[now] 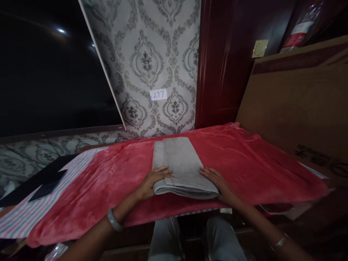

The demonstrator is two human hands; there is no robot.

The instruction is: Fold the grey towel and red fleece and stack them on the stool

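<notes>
A folded grey cloth [181,159] lies in several layers on a red plush blanket [125,181], its thick rounded fold facing me. Whether it is a garment or a towel, I cannot tell. On its left edge rests my left hand [153,181], fingers stretched over the top layer and the thumb hidden. My right hand [216,181] touches the right edge near the front corner, its fingers extended onto the cloth. Neither hand is closed into a grip that I can see.
Beneath the blanket a striped cloth [73,174] shows, with a dark phone-like slab [47,190] on it. A large screen [54,72] stands at the left. A cardboard box [296,105] borders the right, with a plastic bottle [300,30] above it.
</notes>
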